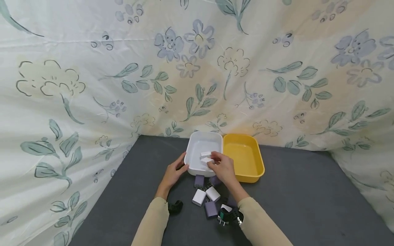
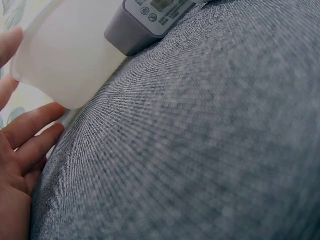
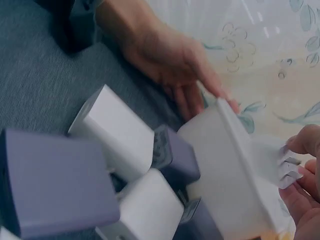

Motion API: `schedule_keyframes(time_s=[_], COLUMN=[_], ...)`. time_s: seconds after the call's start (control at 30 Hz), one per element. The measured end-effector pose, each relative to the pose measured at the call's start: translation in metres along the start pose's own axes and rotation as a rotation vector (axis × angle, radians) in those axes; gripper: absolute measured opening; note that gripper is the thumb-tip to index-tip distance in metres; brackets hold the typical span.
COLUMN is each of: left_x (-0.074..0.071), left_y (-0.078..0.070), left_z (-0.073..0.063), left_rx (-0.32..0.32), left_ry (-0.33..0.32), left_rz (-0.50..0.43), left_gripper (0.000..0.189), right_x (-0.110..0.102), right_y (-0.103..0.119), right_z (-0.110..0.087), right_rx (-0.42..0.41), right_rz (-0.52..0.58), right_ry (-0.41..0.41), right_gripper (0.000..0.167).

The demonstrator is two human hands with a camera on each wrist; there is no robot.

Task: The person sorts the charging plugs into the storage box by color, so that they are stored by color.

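Note:
My right hand (image 1: 224, 166) pinches a white plug charger (image 3: 289, 172) between thumb and fingers, above the white bin (image 1: 195, 146). Another white charger (image 1: 205, 154) shows beside the fingertips, inside the bin; how the two touch is unclear. At the bin's near left corner, my left hand (image 1: 173, 173) rests its fairly straight fingers against the outer wall and rim. In front of the bin lie several chargers, among them a white charger (image 1: 199, 197), a second white charger (image 1: 213, 193) and a purple charger (image 1: 210, 209).
A yellow bin (image 1: 259, 160) stands against the white bin's right side. Both sit on a dark grey cloth (image 1: 301, 201), with a flowered curtain (image 1: 197, 85) hanging behind. Black straps circle both wrists, and the right forearm partly covers some chargers.

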State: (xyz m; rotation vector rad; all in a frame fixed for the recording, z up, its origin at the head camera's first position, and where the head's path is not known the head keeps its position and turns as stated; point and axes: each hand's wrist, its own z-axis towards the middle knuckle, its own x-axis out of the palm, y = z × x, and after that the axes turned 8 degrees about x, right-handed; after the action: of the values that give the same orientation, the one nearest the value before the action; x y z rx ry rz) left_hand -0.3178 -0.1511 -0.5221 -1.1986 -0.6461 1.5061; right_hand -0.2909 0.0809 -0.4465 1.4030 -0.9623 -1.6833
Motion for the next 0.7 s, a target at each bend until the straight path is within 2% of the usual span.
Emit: schedule_keyframes(time_s=[0.2, 0.4, 0.53, 0.7], left_x=[0.002, 0.006, 0.004, 0.001], left_y=[0.000, 0.001, 0.000, 0.001], left_z=[0.000, 0.001, 0.001, 0.001], left_rx=[0.004, -0.004, 0.013, 0.012], left_ry=[-0.003, 0.000, -0.002, -0.007], left_rz=[-0.006, -0.006, -0.015, -0.011], left_gripper=[0.060, 0.061, 0.062, 0.062], right_x=[0.000, -0.014, -0.023, -0.026], right_y=[0.004, -0.002, -0.010, -0.018], right_z=[-0.001, -0.014, -0.024, -0.036], right_rx=[-0.043, -0.088, -0.117, -0.122], right_rz=[0.076, 0.016, -0.027, -0.024], right_ry=[-0.004, -0.021, -0.028, -0.004], right_gripper=[0.043, 0.036, 0.030, 0.031])
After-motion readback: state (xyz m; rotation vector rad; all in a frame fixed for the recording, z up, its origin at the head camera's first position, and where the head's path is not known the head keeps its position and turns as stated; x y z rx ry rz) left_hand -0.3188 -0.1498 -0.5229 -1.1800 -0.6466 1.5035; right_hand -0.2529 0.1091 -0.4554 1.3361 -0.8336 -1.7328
